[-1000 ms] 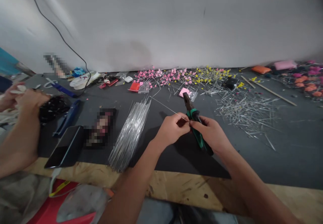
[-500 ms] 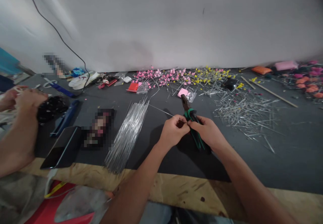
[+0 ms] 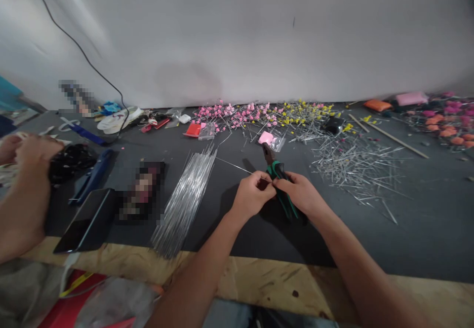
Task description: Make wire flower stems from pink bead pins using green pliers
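Observation:
My left hand (image 3: pixel 254 193) is closed on a thin wire (image 3: pixel 236 165) that runs up and left toward the wire bundle. Fingers of my right hand (image 3: pixel 296 192) pinch together at the wire's near end, meeting the left fingertips. Green-and-black pliers (image 3: pixel 276 170) sit under and beside my right hand, jaws pointing away; the palm hides part of their handles. To the left lies a bundle of straight silver wires (image 3: pixel 185 200). Loose cut wires (image 3: pixel 359 170) are scattered on the right.
Pink-tipped wires (image 3: pixel 237 115) and yellow-tipped wires (image 3: pixel 307 111) lie along the wall. A pink packet (image 3: pixel 265 137) is beyond the pliers. At left are a phone (image 3: pixel 85 222), a blue tool (image 3: pixel 92 176) and another person's hands (image 3: pixel 35 150). A wooden stick (image 3: pixel 398 139) lies right.
The whole view has shifted slightly, moving the tabletop items a little left in the picture. Both my hands keep the same hold at the wire.

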`<control>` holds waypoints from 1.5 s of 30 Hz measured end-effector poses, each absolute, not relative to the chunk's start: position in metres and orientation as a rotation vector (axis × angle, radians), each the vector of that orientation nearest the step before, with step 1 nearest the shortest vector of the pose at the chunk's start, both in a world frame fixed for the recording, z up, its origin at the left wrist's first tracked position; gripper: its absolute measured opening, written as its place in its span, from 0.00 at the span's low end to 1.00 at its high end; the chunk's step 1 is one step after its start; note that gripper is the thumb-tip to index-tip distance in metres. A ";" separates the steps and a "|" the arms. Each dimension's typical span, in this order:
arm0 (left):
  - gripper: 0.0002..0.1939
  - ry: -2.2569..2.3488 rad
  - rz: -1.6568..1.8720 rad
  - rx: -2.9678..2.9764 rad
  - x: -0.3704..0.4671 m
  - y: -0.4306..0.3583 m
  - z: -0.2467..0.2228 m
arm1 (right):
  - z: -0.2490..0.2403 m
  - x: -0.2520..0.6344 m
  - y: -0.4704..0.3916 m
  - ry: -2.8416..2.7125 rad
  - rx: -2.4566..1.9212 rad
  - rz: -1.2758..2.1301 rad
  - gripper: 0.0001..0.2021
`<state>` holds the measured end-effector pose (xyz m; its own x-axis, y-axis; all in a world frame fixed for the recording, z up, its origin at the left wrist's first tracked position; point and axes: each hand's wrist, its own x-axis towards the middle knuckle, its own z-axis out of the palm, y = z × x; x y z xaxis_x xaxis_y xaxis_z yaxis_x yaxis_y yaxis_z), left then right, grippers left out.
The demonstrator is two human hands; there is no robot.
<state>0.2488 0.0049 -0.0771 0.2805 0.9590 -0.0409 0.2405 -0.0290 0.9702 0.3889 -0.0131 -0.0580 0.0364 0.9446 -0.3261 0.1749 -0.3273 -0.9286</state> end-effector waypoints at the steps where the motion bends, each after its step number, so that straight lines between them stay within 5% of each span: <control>1: 0.06 1.166 0.863 1.512 0.248 0.005 -0.077 | -0.058 0.389 -0.013 -1.164 -1.594 1.358 0.12; 45: 0.05 1.083 0.905 1.360 0.248 0.003 -0.070 | -0.059 0.380 -0.018 -1.122 -1.487 1.343 0.10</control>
